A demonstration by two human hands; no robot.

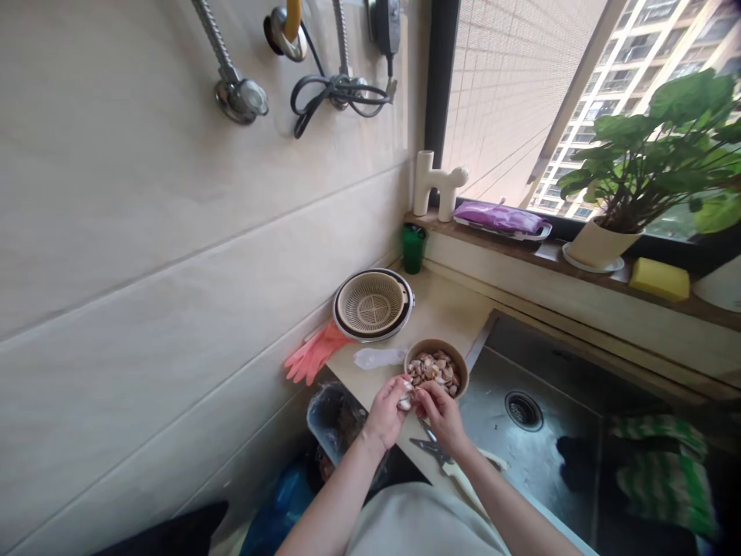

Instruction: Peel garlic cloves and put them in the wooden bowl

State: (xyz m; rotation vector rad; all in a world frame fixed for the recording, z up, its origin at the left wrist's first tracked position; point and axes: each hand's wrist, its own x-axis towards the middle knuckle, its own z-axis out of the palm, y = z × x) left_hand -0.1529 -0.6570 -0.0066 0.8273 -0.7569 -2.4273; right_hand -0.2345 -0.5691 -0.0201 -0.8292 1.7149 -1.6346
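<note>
Both hands, left hand (387, 408) and right hand (440, 409), pinch one pale garlic clove (405, 402) beside a round brown bowl (457, 360) heaped with unpeeled cloves; peeling looks barely begun.

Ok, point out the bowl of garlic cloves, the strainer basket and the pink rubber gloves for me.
bowl of garlic cloves (457, 357): head view, on its brown rim at the right.
strainer basket (371, 306): head view, on its slotted bottom.
pink rubber gloves (312, 357): head view, on the palm part.
</note>
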